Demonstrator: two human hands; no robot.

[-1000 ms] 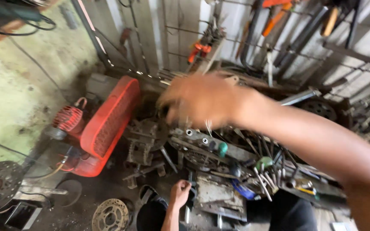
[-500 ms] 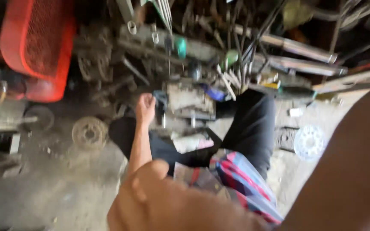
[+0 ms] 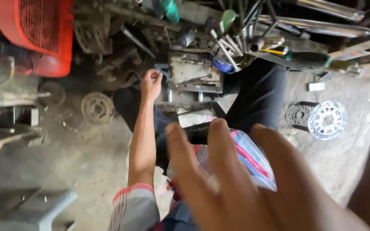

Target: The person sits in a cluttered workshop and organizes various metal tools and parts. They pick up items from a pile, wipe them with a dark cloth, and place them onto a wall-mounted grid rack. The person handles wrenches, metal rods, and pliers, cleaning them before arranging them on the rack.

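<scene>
— Well, what are the hands doing?

— The left hand (image 3: pixel 151 84) is stretched out with its fingers curled shut; I cannot tell if anything is inside. It sits just beside the grimy grey box-shaped metal part (image 3: pixel 195 70), which lies on the concrete floor (image 3: pixel 78 154) between the black-trousered knees. The right hand (image 3: pixel 236 188) hangs close to the camera, open, fingers spread, holding nothing.

— Any trouble you can see?

— Possibly. The loose bundle of long steel tools (image 3: pixel 236 40) leans right over that part; a knock could tip them onto the knuckles. The round rusty sprocket (image 3: pixel 97 107) lies near the elbow too, easy to catch.
</scene>
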